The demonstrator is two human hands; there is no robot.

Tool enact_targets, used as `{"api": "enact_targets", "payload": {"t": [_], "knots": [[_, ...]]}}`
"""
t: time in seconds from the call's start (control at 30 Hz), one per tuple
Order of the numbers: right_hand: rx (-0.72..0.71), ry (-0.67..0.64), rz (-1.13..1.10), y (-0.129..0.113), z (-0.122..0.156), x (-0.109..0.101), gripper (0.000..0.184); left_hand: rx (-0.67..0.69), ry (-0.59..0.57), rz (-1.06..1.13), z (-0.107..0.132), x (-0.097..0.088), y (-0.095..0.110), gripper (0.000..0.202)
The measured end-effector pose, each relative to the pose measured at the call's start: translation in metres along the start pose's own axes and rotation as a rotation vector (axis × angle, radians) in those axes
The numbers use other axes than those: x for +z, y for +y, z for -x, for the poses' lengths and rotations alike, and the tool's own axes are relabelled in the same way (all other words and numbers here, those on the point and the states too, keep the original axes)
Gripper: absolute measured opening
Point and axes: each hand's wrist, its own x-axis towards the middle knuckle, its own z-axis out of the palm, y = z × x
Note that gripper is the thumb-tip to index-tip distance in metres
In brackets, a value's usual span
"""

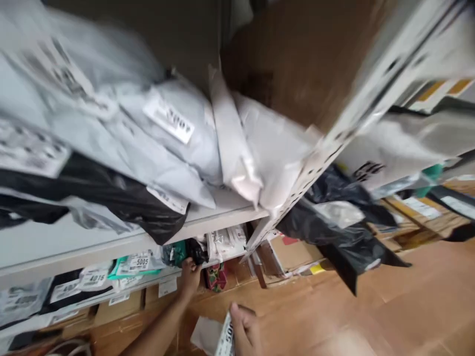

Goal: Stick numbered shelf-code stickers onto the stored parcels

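My left hand (190, 277) reaches to the front edge of the lower shelf. Its fingers are curled at a small black plastic parcel (196, 250), and the fingertips are partly hidden. A green parcel (179, 252) lies just left of that one. Low in the view, my right hand (245, 330) grips a parcel with a white printed label (225, 338), thumb on top. Only the start of its number, which looks like 50, can be read. A pale flat piece (206, 333) shows beside this label; whether it belongs to the same parcel I cannot tell.
Grey parcels (174, 128) and a black one (122, 193) fill the upper shelf, some over its edge. A perforated white post (322, 158) rises at right. Black bags (345, 242) jut out beyond it. Cardboard boxes (293, 252) stand below, above brown floor (408, 301).
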Motion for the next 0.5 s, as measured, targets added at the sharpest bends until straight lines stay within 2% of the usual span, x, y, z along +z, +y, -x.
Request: {"api": "enact_targets", "payload": {"t": [0.03,0.1,0.13,0.17,0.23,0.3,0.37,0.5], "knots": [[-0.032,-0.091,0.014,0.023,-0.017,0.010,0.055,0.017,0.054,-0.014,0.002,0.006,-0.010,0.036],[-0.128,-0.247,0.080,0.059,-0.049,0.031,0.041,0.112,0.134,-0.070,0.007,0.006,-0.025,0.048],[-0.187,-0.309,0.142,0.072,-0.063,0.041,0.033,0.243,0.184,-0.224,0.008,0.002,-0.031,0.052],[-0.249,-0.346,0.218,0.082,-0.076,0.051,0.033,0.360,0.205,-0.374,0.008,-0.005,-0.036,0.052],[-0.388,-0.384,0.376,0.094,-0.098,0.068,0.044,0.521,0.225,-0.587,0.000,-0.023,-0.042,0.050],[-0.542,-0.420,0.513,0.100,-0.115,0.083,0.053,0.649,0.144,-0.726,-0.014,-0.041,-0.044,0.046],[-0.631,-0.420,0.585,0.103,-0.127,0.096,0.061,0.691,0.076,-0.791,-0.030,-0.056,-0.040,0.040],[-0.574,-0.308,0.534,0.103,-0.141,0.113,0.065,0.729,-0.067,-0.735,-0.056,-0.083,-0.025,0.041]]}}
